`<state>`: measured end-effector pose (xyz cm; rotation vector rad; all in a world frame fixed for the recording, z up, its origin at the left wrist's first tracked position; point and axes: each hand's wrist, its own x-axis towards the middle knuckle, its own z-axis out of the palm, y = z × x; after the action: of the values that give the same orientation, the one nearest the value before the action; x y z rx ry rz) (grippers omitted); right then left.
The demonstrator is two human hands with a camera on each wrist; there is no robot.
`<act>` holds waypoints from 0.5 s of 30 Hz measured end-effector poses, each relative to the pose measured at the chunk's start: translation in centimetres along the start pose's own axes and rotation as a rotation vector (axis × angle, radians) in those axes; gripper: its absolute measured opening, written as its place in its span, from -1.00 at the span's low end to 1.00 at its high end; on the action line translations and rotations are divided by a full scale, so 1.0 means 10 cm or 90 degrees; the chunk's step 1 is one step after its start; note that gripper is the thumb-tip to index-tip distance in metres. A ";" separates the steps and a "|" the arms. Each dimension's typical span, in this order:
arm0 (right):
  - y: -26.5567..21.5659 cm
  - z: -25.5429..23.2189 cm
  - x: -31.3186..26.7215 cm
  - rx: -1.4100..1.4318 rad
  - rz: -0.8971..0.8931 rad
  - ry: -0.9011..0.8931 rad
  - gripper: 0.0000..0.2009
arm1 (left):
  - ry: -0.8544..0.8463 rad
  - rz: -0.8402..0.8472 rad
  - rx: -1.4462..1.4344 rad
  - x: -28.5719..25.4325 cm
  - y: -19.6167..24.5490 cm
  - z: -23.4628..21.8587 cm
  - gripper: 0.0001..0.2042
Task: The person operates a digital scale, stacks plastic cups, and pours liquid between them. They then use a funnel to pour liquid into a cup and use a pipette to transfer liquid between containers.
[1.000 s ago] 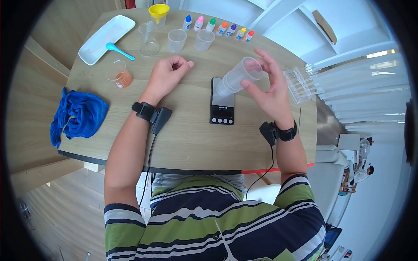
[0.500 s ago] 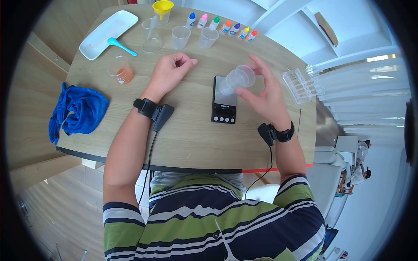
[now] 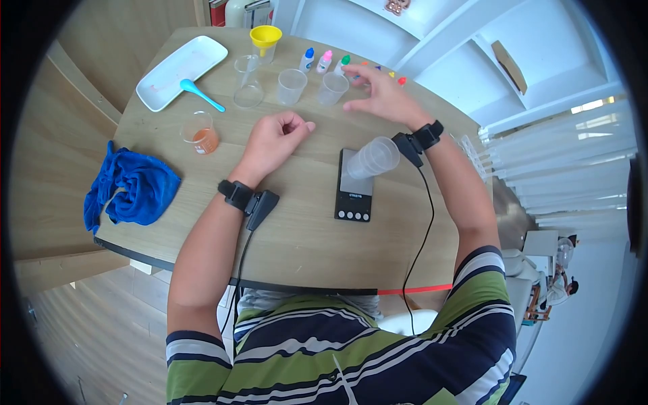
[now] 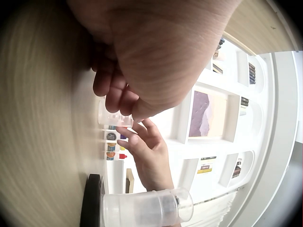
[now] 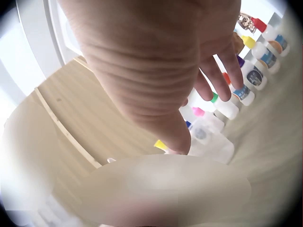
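Pale wood-grain bench [image 3: 297,216] fills the middle of the head view, with white shelving beyond its far edge. Over the far side, the right hand [image 3: 391,100] is spread wide and empty, thumb and fingers apart, just beside the right-hand clear cup [image 3: 331,90] of a pair; whether it touches is hard to tell. Small bottles [image 3: 324,63] with coloured caps stand in a row behind. The left hand [image 3: 271,148] rests near the bench's middle, fingers loosely curled around nothing visible. Between the arms, a cup stack [image 3: 370,159] stands on the black scale [image 3: 354,202]. A beaker [image 3: 203,139] of orange liquid, a blue cloth [image 3: 142,185] and a white tray [image 3: 169,75] lie to the left. Reaching for that cup looks like the step in hand.

From the left wrist, the left hand's fingers hang bent, with the right hand beyond them, open beside the bottles. The stack's base sits on the scale, and its sides look thin.

In the right wrist view, the fingers fan out before the bottles while the thumb hangs in front of the cup; a large pale shape below is too blurred to name. The next move seems to call for bringing thumb and fingers lightly in on the cup's sides, without squeezing the plastic or knocking the neighbouring cup or bottles.
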<state>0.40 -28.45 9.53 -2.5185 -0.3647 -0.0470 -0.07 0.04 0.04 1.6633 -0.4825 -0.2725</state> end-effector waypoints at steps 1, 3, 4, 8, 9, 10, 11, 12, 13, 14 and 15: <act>-0.03 0.06 0.03 -0.005 -0.009 -0.010 -0.24 | -0.004 -0.008 0.005 -0.01 0.03 0.00 -0.68; -0.03 0.17 0.10 -0.005 -0.015 -0.023 -0.22 | -0.009 -0.023 0.013 -0.02 0.07 -0.01 -0.68; 0.00 0.24 0.14 -0.029 -0.043 -0.001 -0.24 | -0.018 -0.030 0.013 -0.02 0.08 -0.01 -0.70; 0.03 0.28 0.18 -0.015 0.009 0.001 -0.26 | -0.024 -0.038 0.000 -0.03 0.08 -0.01 -0.72; 0.02 0.23 0.14 -0.021 0.016 0.001 -0.26 | -0.030 -0.037 -0.007 -0.02 0.08 0.00 -0.72; -0.01 0.17 0.09 -0.011 0.023 0.044 -0.29 | -0.030 -0.039 -0.004 -0.02 0.07 -0.01 -0.72; -0.04 0.12 0.05 -0.002 0.028 0.085 -0.33 | -0.030 -0.042 -0.002 -0.03 0.07 -0.01 -0.72; -0.08 0.03 -0.04 -0.007 0.032 0.081 -0.33 | -0.032 -0.043 -0.009 -0.03 0.07 0.00 -0.72; -0.25 -0.12 -0.18 0.022 0.005 0.132 -0.33 | -0.033 -0.039 -0.005 -0.03 0.07 0.00 -0.71; -0.39 -0.26 -0.31 0.052 -0.023 0.181 -0.34 | -0.032 -0.036 0.000 -0.03 0.07 -0.01 -0.71; -0.51 -0.38 -0.45 0.049 -0.022 0.175 -0.34 | -0.031 -0.039 -0.006 -0.03 0.07 -0.01 -0.71</act>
<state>-5.09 -27.71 14.96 -2.3877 -0.2907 -0.3806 -0.35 0.20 0.72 1.6675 -0.4668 -0.3604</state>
